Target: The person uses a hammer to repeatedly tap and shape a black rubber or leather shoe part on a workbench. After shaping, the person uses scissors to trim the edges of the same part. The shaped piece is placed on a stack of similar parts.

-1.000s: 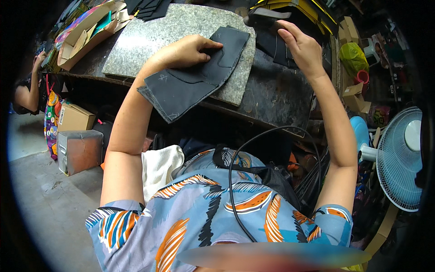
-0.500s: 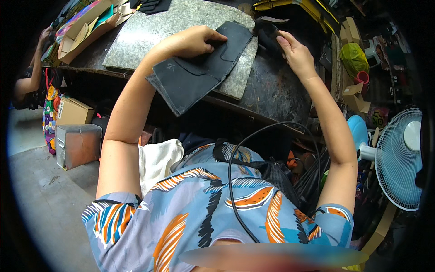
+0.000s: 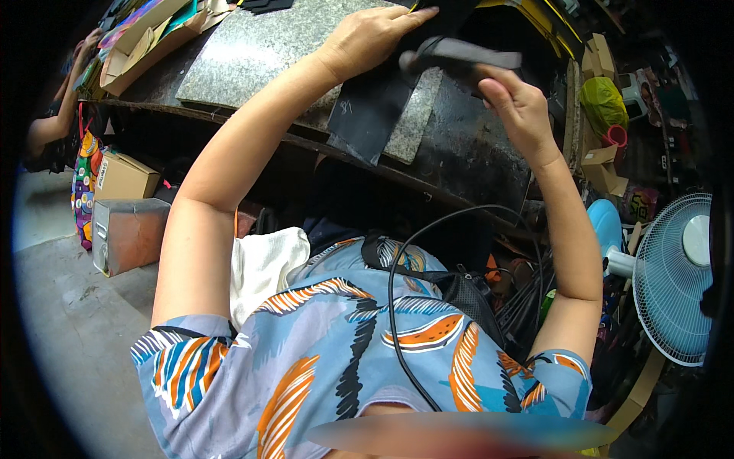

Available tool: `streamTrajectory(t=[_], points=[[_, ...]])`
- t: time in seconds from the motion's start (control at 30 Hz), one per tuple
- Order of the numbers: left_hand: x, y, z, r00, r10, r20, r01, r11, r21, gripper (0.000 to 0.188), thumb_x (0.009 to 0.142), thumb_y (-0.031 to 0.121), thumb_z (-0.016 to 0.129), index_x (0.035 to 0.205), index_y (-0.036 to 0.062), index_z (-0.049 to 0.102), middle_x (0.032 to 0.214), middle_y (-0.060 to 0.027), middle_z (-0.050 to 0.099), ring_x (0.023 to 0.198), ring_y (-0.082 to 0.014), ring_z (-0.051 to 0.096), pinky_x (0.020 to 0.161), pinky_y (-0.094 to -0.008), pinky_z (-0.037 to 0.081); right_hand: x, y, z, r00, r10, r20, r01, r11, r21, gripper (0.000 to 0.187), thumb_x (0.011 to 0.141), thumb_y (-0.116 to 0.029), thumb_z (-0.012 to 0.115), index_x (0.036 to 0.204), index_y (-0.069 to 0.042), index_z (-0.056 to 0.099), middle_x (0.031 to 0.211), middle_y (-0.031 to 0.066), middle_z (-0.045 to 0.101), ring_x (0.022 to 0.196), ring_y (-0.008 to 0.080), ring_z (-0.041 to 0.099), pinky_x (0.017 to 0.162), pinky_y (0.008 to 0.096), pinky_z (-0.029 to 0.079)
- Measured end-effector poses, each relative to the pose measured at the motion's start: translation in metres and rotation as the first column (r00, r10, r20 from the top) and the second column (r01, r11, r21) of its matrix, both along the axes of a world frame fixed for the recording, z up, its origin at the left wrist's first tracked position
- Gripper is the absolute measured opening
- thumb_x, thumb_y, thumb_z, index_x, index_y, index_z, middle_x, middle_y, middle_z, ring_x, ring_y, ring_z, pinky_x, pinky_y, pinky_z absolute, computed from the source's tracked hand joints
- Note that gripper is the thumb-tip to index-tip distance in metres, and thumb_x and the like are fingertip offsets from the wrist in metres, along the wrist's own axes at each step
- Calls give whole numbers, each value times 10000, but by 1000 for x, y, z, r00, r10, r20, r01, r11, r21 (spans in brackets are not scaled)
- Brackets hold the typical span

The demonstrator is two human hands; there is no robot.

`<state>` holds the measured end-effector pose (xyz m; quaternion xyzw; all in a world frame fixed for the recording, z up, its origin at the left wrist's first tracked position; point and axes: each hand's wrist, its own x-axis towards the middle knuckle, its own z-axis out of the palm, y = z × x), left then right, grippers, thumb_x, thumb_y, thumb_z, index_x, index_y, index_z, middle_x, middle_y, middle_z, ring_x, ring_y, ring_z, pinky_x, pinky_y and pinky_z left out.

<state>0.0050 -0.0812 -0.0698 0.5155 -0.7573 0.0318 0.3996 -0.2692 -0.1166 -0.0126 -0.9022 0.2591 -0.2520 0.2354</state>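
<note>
In my right hand (image 3: 520, 115) is a hammer (image 3: 466, 55), its dark head blurred by motion and raised over the right part of the workbench. My fingers are closed round its handle, which is mostly hidden. My left hand (image 3: 371, 38) lies at the far edge of the bench with its fingers stretched out, touching a black sheet-like piece (image 3: 367, 115). That piece runs from under the left hand toward the bench's front edge, and a small pale mark shows on it. Beneath it is a grey speckled slab (image 3: 252, 57).
A cardboard tray (image 3: 126, 69) of scraps stands at the far left, near another person's arm (image 3: 57, 122). A metal tin (image 3: 130, 237) and a carton (image 3: 126, 187) sit on the floor at left. A fan (image 3: 677, 275) stands at right. A black cable (image 3: 394, 306) loops before me.
The black piece has shifted away from me and turned, and my left hand has moved farther and to the right with it. The hammer has swung round, its head now pointing left.
</note>
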Motion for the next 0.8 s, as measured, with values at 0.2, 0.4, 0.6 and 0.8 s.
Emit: streamTrajectory(t=[0.2,0.4,0.6,0.8], points=[[6,-8,-18,989,64,131,-17,943,-332,582,867,-20,485,1441,67,459,1111,-171,639,898,-304,660,761,-373,543,3,9,-5,928,-136,-346,122,990,-64,387,954,-537,519,1153,-253,692,824,75,725,765,291,707,670,377,558],[8,-9,-24,936,286,206,-251,951,-180,643,863,-33,474,1489,85,386,1134,-136,653,854,-249,688,585,-367,549,-3,11,-8,1000,13,-20,-9,986,166,398,944,-532,545,1126,-214,700,820,60,722,754,277,702,683,360,552],[11,-8,-18,906,382,182,-362,923,-134,656,855,-7,504,1482,166,421,1119,-84,651,863,-223,678,664,-330,541,-5,16,-7,960,194,-200,-208,977,-52,375,931,-467,586,1030,-126,705,814,99,707,765,311,695,678,372,549],[16,-8,-12,961,265,-77,-275,906,-321,851,873,42,639,1566,133,154,936,-222,663,819,-408,654,691,-451,534,-2,11,4,972,235,28,-236,971,47,354,918,-411,628,1031,-86,712,878,122,711,793,311,695,667,358,547]])
